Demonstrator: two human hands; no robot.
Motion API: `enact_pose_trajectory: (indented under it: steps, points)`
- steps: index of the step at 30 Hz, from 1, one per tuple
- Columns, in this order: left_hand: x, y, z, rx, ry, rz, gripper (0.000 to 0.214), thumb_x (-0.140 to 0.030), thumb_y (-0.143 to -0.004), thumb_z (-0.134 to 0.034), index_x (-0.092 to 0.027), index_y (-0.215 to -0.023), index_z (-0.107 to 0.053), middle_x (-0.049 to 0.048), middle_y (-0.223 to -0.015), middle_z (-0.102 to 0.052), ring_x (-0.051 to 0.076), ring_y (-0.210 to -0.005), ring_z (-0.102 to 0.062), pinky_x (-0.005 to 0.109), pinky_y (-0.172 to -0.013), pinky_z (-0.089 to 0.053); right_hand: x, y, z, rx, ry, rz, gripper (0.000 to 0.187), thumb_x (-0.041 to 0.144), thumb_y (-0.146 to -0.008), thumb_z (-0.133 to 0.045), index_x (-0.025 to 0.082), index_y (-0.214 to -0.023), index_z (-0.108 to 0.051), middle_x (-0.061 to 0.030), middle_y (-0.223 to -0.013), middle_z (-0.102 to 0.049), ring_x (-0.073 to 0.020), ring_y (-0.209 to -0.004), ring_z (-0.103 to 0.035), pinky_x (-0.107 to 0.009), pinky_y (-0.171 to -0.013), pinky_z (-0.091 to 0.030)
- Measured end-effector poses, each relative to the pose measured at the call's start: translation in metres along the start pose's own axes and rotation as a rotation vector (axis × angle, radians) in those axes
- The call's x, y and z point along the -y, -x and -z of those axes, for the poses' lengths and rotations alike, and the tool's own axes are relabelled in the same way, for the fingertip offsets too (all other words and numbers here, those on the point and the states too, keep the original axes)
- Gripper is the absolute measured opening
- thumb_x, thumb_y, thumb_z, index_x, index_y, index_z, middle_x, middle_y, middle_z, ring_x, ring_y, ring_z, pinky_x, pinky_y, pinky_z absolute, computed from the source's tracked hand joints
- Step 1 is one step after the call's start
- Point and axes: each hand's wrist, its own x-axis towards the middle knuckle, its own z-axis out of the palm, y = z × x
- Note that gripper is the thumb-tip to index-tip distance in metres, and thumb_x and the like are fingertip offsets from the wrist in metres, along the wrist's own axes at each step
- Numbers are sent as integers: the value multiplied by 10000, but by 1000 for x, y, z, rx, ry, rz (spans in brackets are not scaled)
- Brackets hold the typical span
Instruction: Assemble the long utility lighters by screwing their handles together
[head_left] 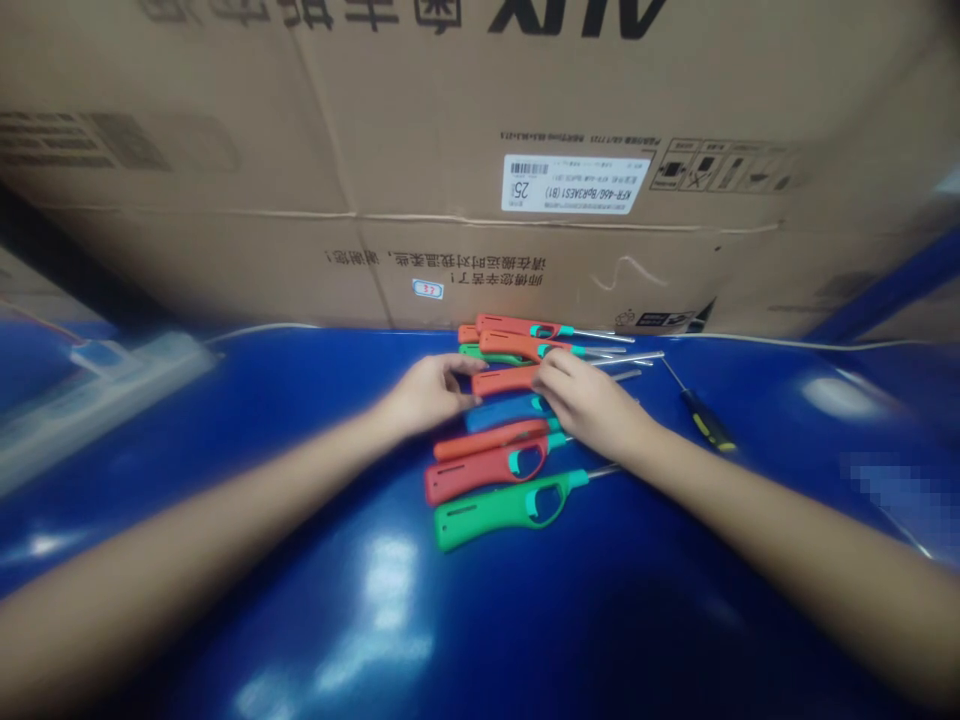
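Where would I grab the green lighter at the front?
Probably by the thick handle at its left end, from above on the near side. The green lighter lies flat, frontmost in the row, that end free; its thin metal tube on the right sits close to the right hand.

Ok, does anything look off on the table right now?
Nothing looks spilled or broken. The lighters lie in a rough parallel row, with the left hand and right hand on a middle orange lighter. One oddity: the cardboard box behind shows its label upside down. A screwdriver lies apart at right.
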Motion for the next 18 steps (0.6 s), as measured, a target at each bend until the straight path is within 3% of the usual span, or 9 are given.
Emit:
enact_pose_trajectory:
  steps: [3,5,7,12,15,18]
  points:
    - [2,1,-1,-9,-84,-9,465,-302,-741,-807,-172,-1185,-765,-25,-646,-626,117,-538,-487,252,-521,-376,5,0,3,57,113,11,222,113,-1015,-427,156,-920,-623,-115,-986,-612,-202,-792,-538,-315,-697,-428]
    - [5,3,-3,-31,-122,-30,453,-373,-765,-807,-186,-1177,-773,-33,-615,-584,125,-539,-489,260,-518,-368,7,-1,4,64,140,17,221,114,-1016,-429,148,-925,-628,-117,-980,-613,-203,-787,-539,-314,-693,-429]
    - [8,4,-6,-88,-138,-114,408,-332,-768,-813,-190,-1149,-779,-9,-704,-635,137,-601,-542,272,-568,-430,7,-1,4,68,152,26,222,123,-1021,-427,146,-934,-630,-120,-976,-617,-208,-789,-544,-319,-696,-439]
    - [14,6,-9,-215,-132,-431,314,-178,-775,-792,-169,-1087,-765,70,-1068,-718,190,-950,-663,332,-878,-546,4,-1,2,15,53,-8,194,177,-1029,-446,154,-993,-635,-140,-1042,-624,-235,-910,-604,-348,-786,-510]
    - [16,5,-8,-209,-143,-444,289,-185,-795,-773,-169,-1083,-760,76,-1075,-718,195,-960,-671,349,-908,-557,-3,-2,0,-78,-16,-42,163,221,-1005,-517,155,-1086,-643,-160,-1128,-627,-266,-1040,-627,-397,-887,-535]
    - [19,2,-5,-168,-156,-444,287,-234,-802,-770,-169,-1081,-760,81,-1067,-723,206,-960,-676,366,-908,-563,-16,-3,-3,-121,25,-115,259,267,-980,-554,172,-1203,-644,-180,-1278,-623,-330,-1187,-595,-511,-993,-498]
